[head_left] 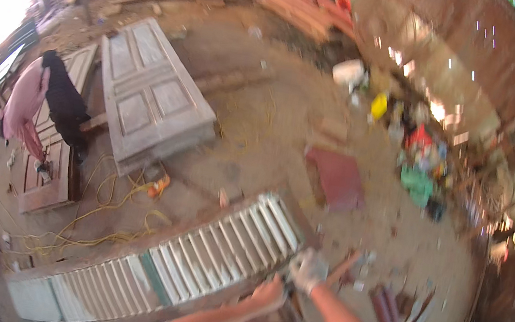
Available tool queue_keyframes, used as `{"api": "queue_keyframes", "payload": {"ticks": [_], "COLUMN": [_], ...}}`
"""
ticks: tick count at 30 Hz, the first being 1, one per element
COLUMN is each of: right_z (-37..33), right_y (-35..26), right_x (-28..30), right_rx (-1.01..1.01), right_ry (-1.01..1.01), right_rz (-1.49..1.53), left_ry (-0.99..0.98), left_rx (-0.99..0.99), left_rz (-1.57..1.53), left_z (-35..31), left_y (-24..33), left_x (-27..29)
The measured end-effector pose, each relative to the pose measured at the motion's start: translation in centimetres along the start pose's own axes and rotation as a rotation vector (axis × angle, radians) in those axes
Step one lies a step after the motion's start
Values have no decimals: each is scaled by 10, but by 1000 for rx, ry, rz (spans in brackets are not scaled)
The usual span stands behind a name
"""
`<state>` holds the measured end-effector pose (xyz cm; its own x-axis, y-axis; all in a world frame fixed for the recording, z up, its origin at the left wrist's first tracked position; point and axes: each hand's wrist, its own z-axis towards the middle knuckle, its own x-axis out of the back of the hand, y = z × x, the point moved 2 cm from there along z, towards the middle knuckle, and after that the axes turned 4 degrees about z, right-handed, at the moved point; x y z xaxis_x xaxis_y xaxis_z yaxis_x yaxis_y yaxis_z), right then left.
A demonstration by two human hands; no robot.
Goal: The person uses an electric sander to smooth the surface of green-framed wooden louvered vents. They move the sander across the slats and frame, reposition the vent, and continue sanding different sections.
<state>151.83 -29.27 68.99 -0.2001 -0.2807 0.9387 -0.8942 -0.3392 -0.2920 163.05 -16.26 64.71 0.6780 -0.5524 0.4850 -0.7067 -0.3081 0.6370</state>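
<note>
Shutter [206, 257] lies flat, slats up, running from lower left to just ahead of the person. Flat probably because it keeps the slats reachable and the frame steady. Can't tell if it's on the ground or on supports.

Left hand [270, 291]: bare, fingers look curled in, by the shutter's near long edge. Right hand [308, 270]: gloved, fingers look part bent, at the near right corner. Blur hides both grips; can't tell if either has hold of anything. Hands sit close together at that end, likely so both can work one spot. Glove on the right suggests that one takes the rougher contact.

Pale door [153, 102] lies flat beyond the shutter, panels up, raised off the ground, probably for access. Co-worker [26, 96] bends over a brown door [47, 189] left of it, one hand down at its panel. Yellow cord [132, 194] loops on the ground between pale door and shutter, near an orange tool [159, 186]; slack presumably for reach. Red sheet [338, 181] lies beyond the shutter's right end.
</note>
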Motion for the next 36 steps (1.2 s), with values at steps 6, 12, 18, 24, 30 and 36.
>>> {"api": "queue_keyframes", "payload": {"ticks": [6, 12, 18, 24, 30, 36], "right_z": [-87, -135, -210, -249, -202, -139], "right_y": [-91, -227, -346, -400, -326, -228], "right_x": [-58, -107, -146, -185, -146, -102], "right_rx": [191, 506, 511, 602, 521, 500], "right_ry": [3, -86, -262, -161, -174, -127], "right_rz": [-21, 74, 132, 240, 255, 256], "left_ry": [416, 324, 383, 333, 250, 225], "left_rx": [-45, 65, 213, 356, 290, 200], "left_rz": [471, 140, 96, 125, 128, 90], "left_z": [-76, -228, -356, -406, -330, -230], "left_y": [-125, -205, -293, -327, -279, -203], "left_x": [-79, -10, -8, -8, -2, 8]}}
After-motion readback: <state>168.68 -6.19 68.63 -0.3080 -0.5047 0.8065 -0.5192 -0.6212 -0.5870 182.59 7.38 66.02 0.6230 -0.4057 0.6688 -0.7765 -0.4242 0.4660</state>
